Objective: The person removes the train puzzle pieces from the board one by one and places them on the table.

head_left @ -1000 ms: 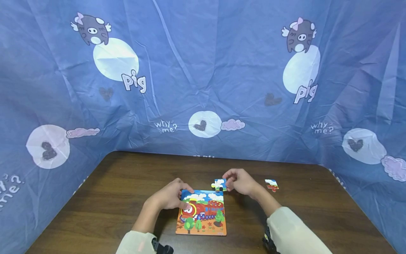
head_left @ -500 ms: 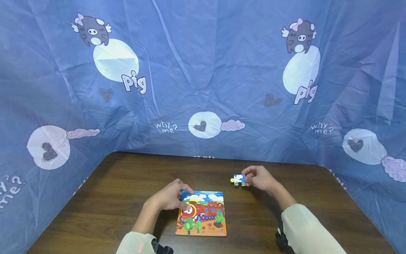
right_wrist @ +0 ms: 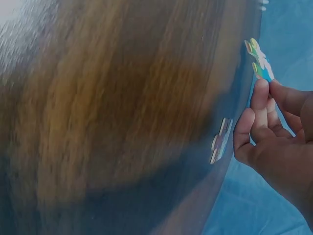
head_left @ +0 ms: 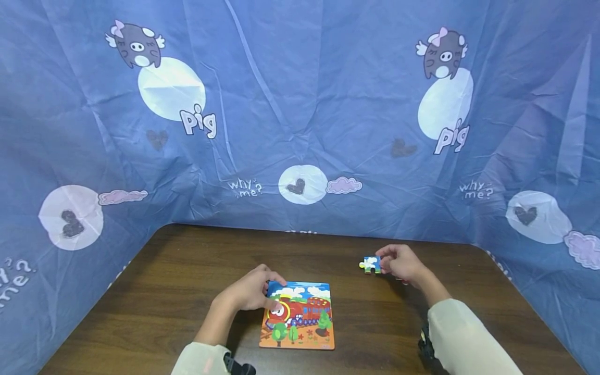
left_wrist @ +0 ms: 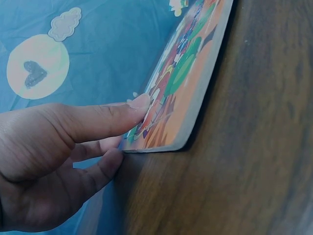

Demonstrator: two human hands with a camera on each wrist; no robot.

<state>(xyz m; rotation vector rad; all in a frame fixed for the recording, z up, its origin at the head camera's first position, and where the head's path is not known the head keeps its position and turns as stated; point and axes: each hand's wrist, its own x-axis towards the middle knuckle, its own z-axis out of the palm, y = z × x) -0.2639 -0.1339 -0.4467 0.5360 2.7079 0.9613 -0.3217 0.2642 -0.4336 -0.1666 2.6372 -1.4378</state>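
Observation:
A square jigsaw puzzle board [head_left: 307,333], printed with a red train, trees and clouds, lies flat on the table in the head view. My left hand [head_left: 249,289] holds it at the upper left, thumb on the picture and other fingers at the edge. Right of the board, my right hand [head_left: 402,262] pinches a jigsaw piece [head_left: 372,264] with blue sky and white cloud, its yellow tab pointing left. Seen from the right wrist, thumb and fingertip grip that piece by one end. A second jigsaw piece [right_wrist: 221,141] lies on the table near the curled fingers; the hand mostly covers it in the head view.
The brown wooden table [head_left: 197,260] has rounded far corners. Behind it and along both sides hangs a blue cloth [head_left: 300,130] with cartoon prints. Dark straps [head_left: 239,366] show at both sleeve cuffs.
My right hand has moved right with the cloud jigsaw piece, away from the board's top right corner, and now hides most of the second piece. The left hand and board have stayed put.

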